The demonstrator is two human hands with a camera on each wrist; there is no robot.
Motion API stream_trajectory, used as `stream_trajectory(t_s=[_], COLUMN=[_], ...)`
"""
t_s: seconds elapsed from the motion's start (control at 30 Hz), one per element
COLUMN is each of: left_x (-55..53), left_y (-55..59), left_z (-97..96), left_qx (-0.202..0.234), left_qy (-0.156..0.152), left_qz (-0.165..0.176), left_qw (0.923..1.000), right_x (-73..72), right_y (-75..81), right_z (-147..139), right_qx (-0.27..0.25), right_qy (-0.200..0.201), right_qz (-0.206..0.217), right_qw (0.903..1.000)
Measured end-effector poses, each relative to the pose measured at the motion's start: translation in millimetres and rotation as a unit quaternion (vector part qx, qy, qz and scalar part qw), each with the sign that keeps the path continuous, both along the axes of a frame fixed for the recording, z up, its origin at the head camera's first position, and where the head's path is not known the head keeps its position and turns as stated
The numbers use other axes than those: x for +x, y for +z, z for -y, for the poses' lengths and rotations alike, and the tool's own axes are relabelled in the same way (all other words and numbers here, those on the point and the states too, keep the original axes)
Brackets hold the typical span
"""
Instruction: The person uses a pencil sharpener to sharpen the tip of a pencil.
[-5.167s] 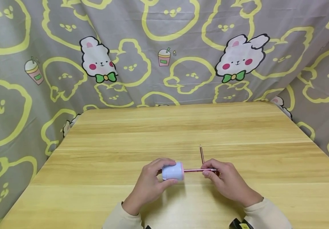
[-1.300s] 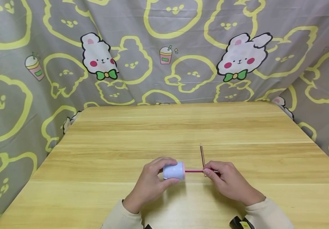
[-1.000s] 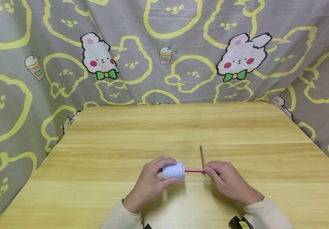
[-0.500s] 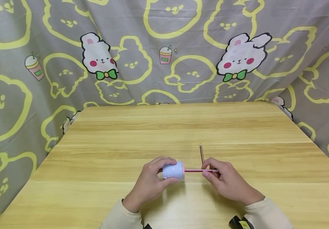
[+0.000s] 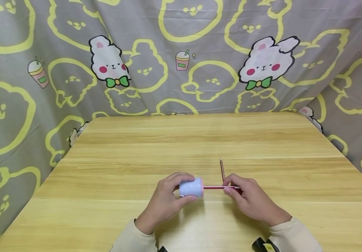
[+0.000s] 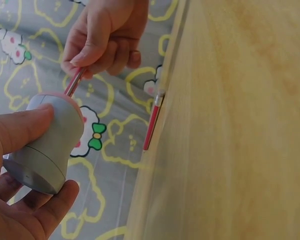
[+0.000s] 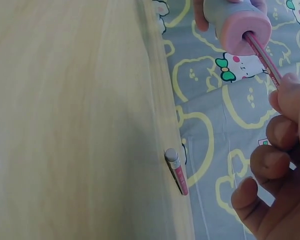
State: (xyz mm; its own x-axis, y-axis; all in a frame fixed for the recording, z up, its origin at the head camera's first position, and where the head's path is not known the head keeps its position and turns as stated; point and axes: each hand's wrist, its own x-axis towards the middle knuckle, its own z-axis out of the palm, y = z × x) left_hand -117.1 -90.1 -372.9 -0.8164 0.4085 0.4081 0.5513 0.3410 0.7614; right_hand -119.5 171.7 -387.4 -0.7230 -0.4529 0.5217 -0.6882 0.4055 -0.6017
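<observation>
My left hand (image 5: pixel 168 201) grips a light blue pencil sharpener (image 5: pixel 191 188), held sideways above the table with its pink end facing right. A red striped pencil (image 5: pixel 213 187) runs into the hole in that pink end, as the right wrist view shows; its tip is hidden inside. Thumb and forefinger of my right hand (image 5: pixel 250 199) pinch this pencil near its far end, while the other fingers curl loosely below. A second red pencil (image 7: pixel 177 175), with an eraser end, lies on the table just beyond my right hand, partly covered by it in the head view.
The wooden table (image 5: pixel 137 154) reaches back to a grey curtain (image 5: pixel 155 84) printed with yellow outlines and white rabbits. A black device with a yellow label (image 5: pixel 264 245) sits at the right wrist.
The right thumb and fingers have rolled over the pencil and back again, baring its far end once more. The left hand and sharpener stay almost still, and the second pencil lies where it was.
</observation>
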Motion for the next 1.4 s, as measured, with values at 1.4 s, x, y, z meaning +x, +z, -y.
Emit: stream_trajectory(t_s=[1.4], left_x=[-1.5], left_y=[-3.1], left_z=[-0.2], left_qx=[-0.001], left_qy=[0.004], left_qz=[-0.029], left_qw=[0.9996], right_x=[-1.3], right_y=[-0.3], right_z=[-2.8], right_qx=[0.018], right_qy=[-0.022], right_qz=[-0.027], right_qw=[0.9993])
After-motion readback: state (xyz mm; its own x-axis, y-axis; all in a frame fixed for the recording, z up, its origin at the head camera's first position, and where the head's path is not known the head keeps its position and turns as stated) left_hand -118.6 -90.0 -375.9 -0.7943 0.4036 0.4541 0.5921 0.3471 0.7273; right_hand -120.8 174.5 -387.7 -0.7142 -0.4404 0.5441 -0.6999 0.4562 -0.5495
